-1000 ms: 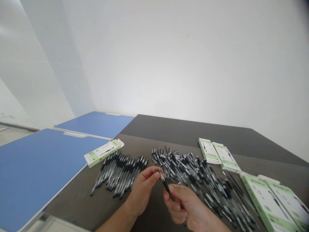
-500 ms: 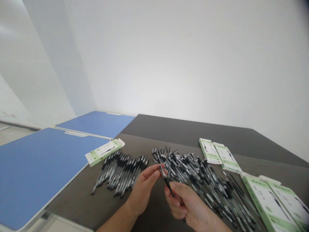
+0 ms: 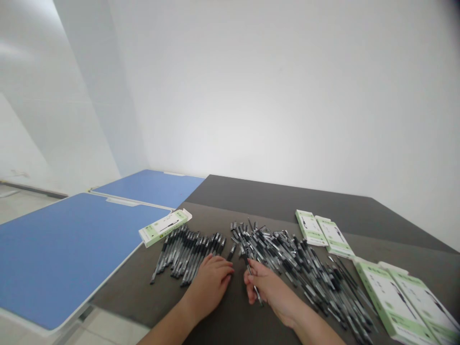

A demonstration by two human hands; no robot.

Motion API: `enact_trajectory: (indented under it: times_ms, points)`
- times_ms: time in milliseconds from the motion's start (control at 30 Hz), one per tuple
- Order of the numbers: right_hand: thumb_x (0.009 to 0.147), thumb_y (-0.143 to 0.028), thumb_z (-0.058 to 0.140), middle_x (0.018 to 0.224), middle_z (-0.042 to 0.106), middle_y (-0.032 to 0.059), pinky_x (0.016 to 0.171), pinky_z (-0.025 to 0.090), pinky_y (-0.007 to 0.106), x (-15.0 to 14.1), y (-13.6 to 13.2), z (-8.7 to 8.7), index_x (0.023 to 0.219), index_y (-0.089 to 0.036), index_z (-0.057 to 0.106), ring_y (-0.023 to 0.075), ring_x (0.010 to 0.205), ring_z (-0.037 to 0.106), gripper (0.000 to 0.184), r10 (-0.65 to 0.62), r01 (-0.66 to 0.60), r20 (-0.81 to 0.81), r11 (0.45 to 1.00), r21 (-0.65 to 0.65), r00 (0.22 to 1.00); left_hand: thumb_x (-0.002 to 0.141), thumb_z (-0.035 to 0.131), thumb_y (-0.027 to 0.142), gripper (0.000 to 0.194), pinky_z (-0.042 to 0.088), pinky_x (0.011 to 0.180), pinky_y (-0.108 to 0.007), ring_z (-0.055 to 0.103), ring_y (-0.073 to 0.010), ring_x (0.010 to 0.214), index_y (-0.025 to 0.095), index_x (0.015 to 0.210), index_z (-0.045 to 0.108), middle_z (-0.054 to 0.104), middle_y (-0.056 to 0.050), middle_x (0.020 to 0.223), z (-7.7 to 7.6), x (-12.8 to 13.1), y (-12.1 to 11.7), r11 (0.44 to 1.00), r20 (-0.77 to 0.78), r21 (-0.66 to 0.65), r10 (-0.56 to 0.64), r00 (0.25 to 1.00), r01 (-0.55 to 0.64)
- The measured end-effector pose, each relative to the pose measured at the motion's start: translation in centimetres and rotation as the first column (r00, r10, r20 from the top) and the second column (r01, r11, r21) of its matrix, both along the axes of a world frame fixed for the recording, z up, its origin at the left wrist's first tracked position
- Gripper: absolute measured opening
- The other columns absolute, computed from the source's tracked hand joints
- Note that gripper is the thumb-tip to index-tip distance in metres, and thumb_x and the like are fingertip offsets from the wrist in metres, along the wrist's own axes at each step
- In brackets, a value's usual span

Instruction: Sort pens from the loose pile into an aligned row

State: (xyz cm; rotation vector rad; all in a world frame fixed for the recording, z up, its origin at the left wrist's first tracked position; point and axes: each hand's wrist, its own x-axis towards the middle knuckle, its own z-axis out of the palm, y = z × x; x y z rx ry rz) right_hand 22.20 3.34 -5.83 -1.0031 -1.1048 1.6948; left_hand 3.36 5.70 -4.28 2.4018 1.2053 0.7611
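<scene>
Between the bare left hand and right hand, take the centre of a clock face, with twelve toward the wall. Just right of that centre, one dark-gripped pen slants in the right hand, its thumb and fingers closed round it, upper end pointing to eleven. The left hand lies low, back upward, fingers partly curled; one single pen sticks out beyond its fingertips toward one o'clock, and whether the hand grips it I cannot tell. At half past nine is one row of pens, overlapping too much to count. One heap of pens, also uncountable, spreads from one to four. Cartons number five: one green-and-white carton at ten o'clock, an upper pair at two, a nearer pair just past three. Two blue tabletops adjoin the one dark table between nine and eleven.
</scene>
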Motion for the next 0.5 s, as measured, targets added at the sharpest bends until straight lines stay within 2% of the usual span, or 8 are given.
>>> enact_trajectory:
  times_ms: [67,133,200,300,400,500]
  points:
    - [0.072,-0.028,0.055,0.078,0.052,-0.0049,0.050,0.042,0.023,-0.5,-0.1,-0.4,0.106,-0.022,0.045,0.0067,0.049,0.051,0.036,-0.004,0.004,0.017,1.000,-0.022,1.000,0.079,0.050,0.010,0.028,0.024,0.104,-0.049,0.054,-0.0206,0.107,0.026,0.095,0.067,0.067,-0.002,0.107,-0.3,-0.1,-0.6,0.998,-0.086,0.060,0.001,0.996,0.004]
    - [0.068,-0.023,0.054,0.078,0.051,-0.0048,0.051,0.043,0.024,-1.0,-0.1,-0.7,0.111,-0.022,0.041,0.0072,0.049,0.051,0.044,-0.011,0.013,0.047,0.998,-0.057,0.999,0.079,0.049,0.010,0.029,0.023,0.104,-0.050,0.052,-0.0219,0.110,0.024,0.100,0.065,0.066,-0.004,0.110,-0.5,-0.2,-0.9,0.991,-0.129,0.130,0.061,0.990,-0.044]
    - [0.064,-0.018,0.053,0.079,0.051,-0.0045,0.051,0.044,0.024,-1.6,-0.2,-0.6,0.115,-0.022,0.037,0.0076,0.050,0.052,0.054,-0.013,0.021,0.071,0.994,-0.104,0.997,0.081,0.047,0.010,0.029,0.023,0.105,-0.051,0.052,-0.0224,0.110,0.022,0.102,0.064,0.066,-0.005,0.110,-0.8,-0.4,-0.8,0.978,-0.141,0.184,0.128,0.982,-0.101]
    - [0.064,-0.019,0.056,0.086,0.052,-0.0013,0.058,0.046,0.027,-2.6,-0.1,0.1,0.119,-0.021,0.035,0.0095,0.058,0.057,0.059,0.004,0.008,0.084,0.991,-0.136,0.996,0.082,0.044,0.010,0.030,0.026,0.104,-0.050,0.054,-0.0217,0.108,0.021,0.102,0.063,0.066,-0.005,0.109,-1.3,-0.7,-0.5,0.970,-0.125,0.200,0.166,0.978,-0.139]
    - [0.065,-0.021,0.057,0.097,0.053,0.0033,0.064,0.047,0.029,-3.6,0.3,1.1,0.119,-0.019,0.038,0.0122,0.069,0.060,0.057,0.022,-0.004,0.157,0.993,-0.119,0.987,0.084,0.041,0.010,0.031,0.031,0.101,-0.048,0.055,-0.0206,0.106,0.020,0.103,0.062,0.065,-0.006,0.109,-1.6,-0.9,-0.2,0.964,-0.074,0.198,0.195,0.978,-0.177]
    - [0.065,-0.022,0.058,0.105,0.053,0.0063,0.065,0.046,0.029,-4.4,0.9,1.8,0.115,-0.017,0.045,0.0145,0.077,0.058,0.052,0.036,-0.028,0.346,0.999,-0.028,0.938,0.084,0.040,0.011,0.031,0.034,0.099,-0.047,0.057,-0.0207,0.104,0.019,0.105,0.061,0.065,-0.007,0.110,-1.5,-1.0,0.1,0.945,-0.011,0.228,0.245,0.970,-0.236]
